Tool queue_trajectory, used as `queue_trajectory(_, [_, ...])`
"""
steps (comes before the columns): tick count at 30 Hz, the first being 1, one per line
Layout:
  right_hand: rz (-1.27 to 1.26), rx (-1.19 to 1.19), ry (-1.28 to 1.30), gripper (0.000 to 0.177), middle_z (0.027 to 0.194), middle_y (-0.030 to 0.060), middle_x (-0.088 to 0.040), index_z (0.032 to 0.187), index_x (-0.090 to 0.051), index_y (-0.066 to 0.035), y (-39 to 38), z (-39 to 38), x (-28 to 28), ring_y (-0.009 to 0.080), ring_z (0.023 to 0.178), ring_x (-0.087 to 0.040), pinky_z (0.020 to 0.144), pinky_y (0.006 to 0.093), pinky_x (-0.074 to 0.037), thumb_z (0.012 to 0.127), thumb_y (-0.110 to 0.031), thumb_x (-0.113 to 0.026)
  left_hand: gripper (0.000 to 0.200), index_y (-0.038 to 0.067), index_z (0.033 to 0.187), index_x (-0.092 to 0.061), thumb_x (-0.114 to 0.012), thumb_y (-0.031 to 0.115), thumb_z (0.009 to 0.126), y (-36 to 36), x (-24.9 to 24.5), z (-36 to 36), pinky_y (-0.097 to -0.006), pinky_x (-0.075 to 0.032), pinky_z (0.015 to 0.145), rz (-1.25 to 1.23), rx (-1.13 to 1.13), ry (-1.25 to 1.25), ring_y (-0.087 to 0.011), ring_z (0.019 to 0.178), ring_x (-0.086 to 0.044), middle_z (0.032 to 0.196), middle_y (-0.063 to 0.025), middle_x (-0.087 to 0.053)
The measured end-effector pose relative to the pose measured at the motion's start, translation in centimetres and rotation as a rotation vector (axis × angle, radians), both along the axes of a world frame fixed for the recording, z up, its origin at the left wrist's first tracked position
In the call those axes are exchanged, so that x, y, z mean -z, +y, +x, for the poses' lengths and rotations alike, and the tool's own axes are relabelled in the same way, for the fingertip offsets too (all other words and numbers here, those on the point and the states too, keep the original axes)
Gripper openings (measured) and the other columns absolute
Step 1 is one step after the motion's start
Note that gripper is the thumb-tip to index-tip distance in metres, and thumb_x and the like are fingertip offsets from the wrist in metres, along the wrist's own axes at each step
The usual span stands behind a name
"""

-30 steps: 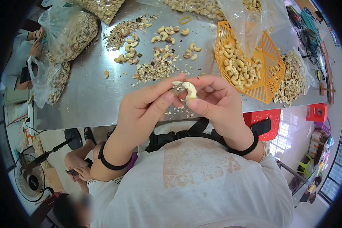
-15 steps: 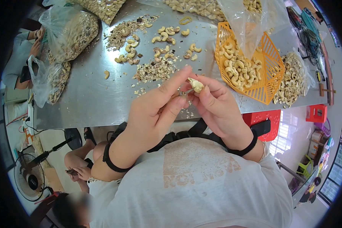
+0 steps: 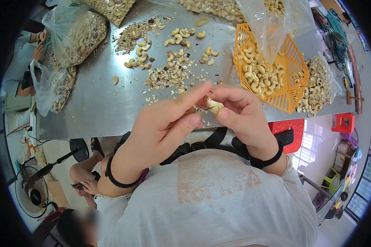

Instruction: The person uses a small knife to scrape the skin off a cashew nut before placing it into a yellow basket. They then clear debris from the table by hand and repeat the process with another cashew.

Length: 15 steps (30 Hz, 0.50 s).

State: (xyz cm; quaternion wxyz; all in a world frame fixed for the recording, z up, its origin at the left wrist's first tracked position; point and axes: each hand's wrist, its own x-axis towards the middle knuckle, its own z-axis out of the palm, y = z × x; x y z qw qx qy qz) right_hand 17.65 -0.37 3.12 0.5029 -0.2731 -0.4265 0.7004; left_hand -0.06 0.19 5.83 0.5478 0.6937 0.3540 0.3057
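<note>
Between the thumb and fingers of my right hand (image 3: 243,115) is a pale cashew nut (image 3: 214,106) with brownish skin at its upper end. My left hand (image 3: 169,119) is closed close beside it, index finger stretched along the top and thumb below. It grips a small metal knife, mostly hidden by the fingers, with the blade edge against the nut. Both hands are above the near edge of the metal table (image 3: 95,103). Just beyond them lie a heap of pale nut fragments (image 3: 169,76) and small groups of whole cashews (image 3: 179,37).
An orange plastic basket (image 3: 292,66) with cashews stands at right, beside a bag of nuts (image 3: 315,84). Bags of skins and pieces (image 3: 86,39) line the left. A red stool (image 3: 292,144) is under the table, and another person's hands (image 3: 86,187) show at lower left.
Both hands have lowered slightly toward me, and the cashew has turned so its brownish end shows. The knife's metal tip, clearer before, is now mostly covered.
</note>
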Motion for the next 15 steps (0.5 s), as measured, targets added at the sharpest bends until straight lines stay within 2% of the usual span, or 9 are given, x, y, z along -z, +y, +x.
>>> queue_trajectory(3, [-0.081, -0.040, 0.134, 0.025, 0.087, 0.0074, -0.056, 0.098, -0.052, 0.003, -0.15, -0.20, -0.04, 0.0140, 0.076, -0.053, 0.069, 0.0261, -0.044, 0.077, -0.011, -0.058, 0.041, -0.002, 0.121, -0.037, -0.044, 0.004, 0.081, -0.14, 0.40, 0.17, -0.0214, -0.040, 0.067, 0.040, -0.023, -0.047, -0.0103, 0.071, -0.052, 0.081, -0.0060, -0.055])
queue_trajectory(10, [-0.088, -0.040, 0.192, 0.026, 0.092, 0.0090, -0.056, 0.099, -0.052, 0.003, -0.35, -0.34, 0.49, 0.0142, 0.078, -0.054, 0.070, 0.0260, -0.045, 0.077, -0.010, -0.058, 0.040, -0.002, 0.120, -0.038, -0.045, 0.003, 0.081, -0.35, 0.46, 0.43, -0.0217, -0.040, 0.068, 0.034, -0.053, -0.050, -0.0109, 0.072, -0.053, 0.083, -0.0072, -0.057])
queue_trajectory(12, [-0.058, -0.001, 0.161, 0.027, 0.094, 0.0092, -0.055, 0.099, -0.052, 0.003, -0.35, -0.46, 0.54, 0.0141, 0.080, -0.053, 0.071, 0.0259, -0.045, 0.076, -0.008, -0.060, 0.042, 0.005, 0.118, -0.043, -0.049, 0.000, 0.077, -0.22, 0.65, 0.67, -0.0232, -0.044, 0.060, 0.281, -0.109, 0.023, -0.0173, 0.067, -0.058, 0.081, -0.0111, -0.058])
queue_trajectory(15, [-0.004, 0.023, 0.143, 0.027, 0.095, 0.0087, -0.055, 0.098, -0.053, 0.003, -0.29, -0.47, 0.76, 0.0136, 0.084, -0.052, 0.073, 0.0260, -0.044, 0.074, -0.007, -0.061, 0.044, 0.007, 0.116, -0.046, -0.053, -0.001, 0.073, 0.00, 1.05, 0.71, -0.0250, -0.043, 0.054, 0.422, -0.130, 0.064, -0.0203, 0.060, -0.055, 0.076, -0.0099, -0.057])
